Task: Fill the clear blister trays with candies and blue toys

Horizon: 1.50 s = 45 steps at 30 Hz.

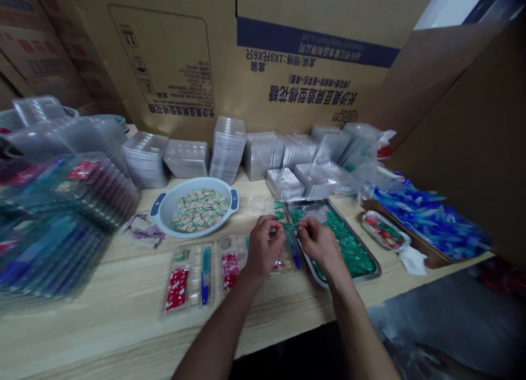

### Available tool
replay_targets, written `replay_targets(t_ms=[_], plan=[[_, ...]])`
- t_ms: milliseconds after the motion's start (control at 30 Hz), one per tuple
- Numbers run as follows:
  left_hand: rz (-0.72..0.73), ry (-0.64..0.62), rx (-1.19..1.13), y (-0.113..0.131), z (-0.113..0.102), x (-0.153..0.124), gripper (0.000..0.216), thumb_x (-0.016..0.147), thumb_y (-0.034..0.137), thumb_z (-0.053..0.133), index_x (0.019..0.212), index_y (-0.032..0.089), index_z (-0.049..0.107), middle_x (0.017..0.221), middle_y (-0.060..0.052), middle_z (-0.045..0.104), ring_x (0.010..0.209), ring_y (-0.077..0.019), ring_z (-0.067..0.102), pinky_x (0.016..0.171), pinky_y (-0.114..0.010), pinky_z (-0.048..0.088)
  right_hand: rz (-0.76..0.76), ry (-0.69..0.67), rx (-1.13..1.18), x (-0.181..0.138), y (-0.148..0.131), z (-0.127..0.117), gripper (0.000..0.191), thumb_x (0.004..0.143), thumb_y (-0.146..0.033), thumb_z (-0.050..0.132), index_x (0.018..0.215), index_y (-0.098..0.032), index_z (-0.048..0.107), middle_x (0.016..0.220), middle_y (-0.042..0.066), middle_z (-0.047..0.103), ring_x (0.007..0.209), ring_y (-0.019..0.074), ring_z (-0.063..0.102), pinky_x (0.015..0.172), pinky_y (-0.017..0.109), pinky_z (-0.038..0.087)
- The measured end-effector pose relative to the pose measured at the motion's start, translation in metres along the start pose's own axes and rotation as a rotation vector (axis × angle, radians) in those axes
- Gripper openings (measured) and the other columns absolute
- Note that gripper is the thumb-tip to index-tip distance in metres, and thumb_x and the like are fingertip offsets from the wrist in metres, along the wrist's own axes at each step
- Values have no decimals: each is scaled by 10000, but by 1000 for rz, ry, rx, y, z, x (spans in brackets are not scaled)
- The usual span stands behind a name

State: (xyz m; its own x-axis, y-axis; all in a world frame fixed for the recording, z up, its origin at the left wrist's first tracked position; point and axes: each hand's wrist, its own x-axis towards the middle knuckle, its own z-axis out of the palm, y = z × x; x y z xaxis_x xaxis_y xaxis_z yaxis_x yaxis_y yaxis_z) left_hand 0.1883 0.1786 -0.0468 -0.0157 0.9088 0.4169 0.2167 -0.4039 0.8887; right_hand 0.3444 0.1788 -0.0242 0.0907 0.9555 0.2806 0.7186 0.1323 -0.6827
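Note:
My left hand (266, 244) and my right hand (319, 242) are close together over the front middle of the table. Thumb and fingers of both are pinched on a small translucent green piece (289, 226) held between them. Beneath and beside the right hand lies a metal tray (372, 274) with many similar green pieces (349, 248). Under my hands are clear plastic blister trays, partly covered by the left hand and forearm. The leftmost blister tray (193, 300) holds a red packet (177, 288) and a blue pen-shaped item (205, 276).
A light-blue basin (162, 226) holds small striped pieces. Stacked clear trays (228, 149) line the back before a large cardboard box (164, 51). Filled trays (53, 232) are piled at left. At right are a carton of blue pieces (427, 221) and a small clear container (386, 232).

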Motion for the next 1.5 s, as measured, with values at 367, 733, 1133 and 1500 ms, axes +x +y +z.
replay_targets(t_ms=[367, 733, 1133, 1500], plan=[[-48, 0, -29, -1, 3, -2, 94, 816, 155, 654, 872, 166, 729, 1051, -88, 649, 934, -172, 675, 777, -289, 601, -55, -34, -14, -10, -23, 1, 113, 818, -300, 459, 767, -235, 535, 625, 20, 613, 544, 181, 557, 559, 286, 351], [5, 76, -61, -5, -6, 3, 149, 867, 178, 638, 930, 201, 771, 1134, -89, 675, 1070, -191, 662, 856, -299, 566, 146, -238, 654, -7, -9, 1, 360, 847, -561, 577, 907, -207, 615, 739, 42, 681, 661, 190, 623, 620, 305, 501], [-240, 10, -458, 1, -6, 3, 250, 844, 270, 677, 1076, 217, 752, 1252, -92, 666, 1145, -233, 650, 876, -352, 591, 132, -192, 701, -8, -1, -9, 319, 804, -522, 644, 850, -216, 564, 693, -19, 573, 620, 147, 531, 587, 263, 428], [-323, 58, -595, 8, -4, 3, 282, 854, 290, 650, 1122, 228, 710, 1348, -76, 616, 1152, -232, 662, 865, -350, 616, -167, -40, -4, -25, -13, -5, 113, 900, -284, 481, 889, -211, 566, 819, 64, 662, 735, 206, 618, 682, 314, 458]])
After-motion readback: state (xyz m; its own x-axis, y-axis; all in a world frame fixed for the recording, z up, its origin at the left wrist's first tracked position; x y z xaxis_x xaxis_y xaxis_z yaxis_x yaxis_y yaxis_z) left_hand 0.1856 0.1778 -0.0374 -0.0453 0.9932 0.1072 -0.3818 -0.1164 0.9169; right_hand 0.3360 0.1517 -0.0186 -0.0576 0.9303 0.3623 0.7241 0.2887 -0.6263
